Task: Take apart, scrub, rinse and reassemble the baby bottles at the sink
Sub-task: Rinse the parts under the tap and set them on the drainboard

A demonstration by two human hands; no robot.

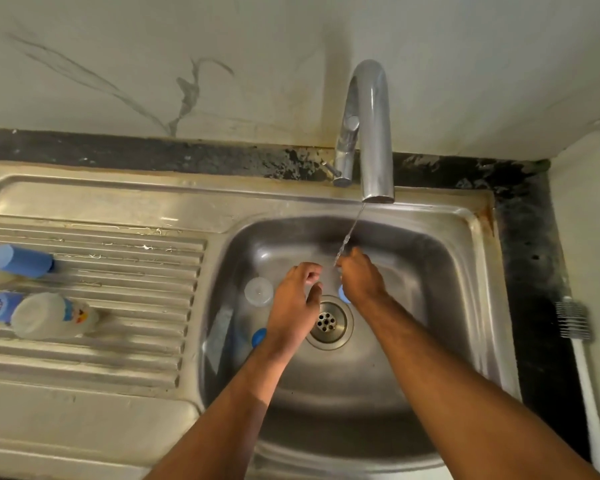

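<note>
Both hands are working in the sink basin [430,271] under a thin stream from the tap [374,133]: the right hand [362,278] is gripping a small blue bottle part [343,294], seemingly rinsing it, while the left hand [293,306] is hovering loosely curled, holding nothing. A clear bottle [49,318] is lying on the drainboard [118,271], so reassembly will likely call for carrying rinsed parts over there.

A small blue plastic part [342,294] shows only as a sliver below the right hand [361,280], whose curled fingers hide whatever they grip under the thin stream of water [350,233]. A blue round cap [258,337] sits half behind the left wrist. The white-handled bottle brush [577,336] runs off the lower right edge. Print on the clear plastic baby bottle [51,319] is too blurred to read.
</note>
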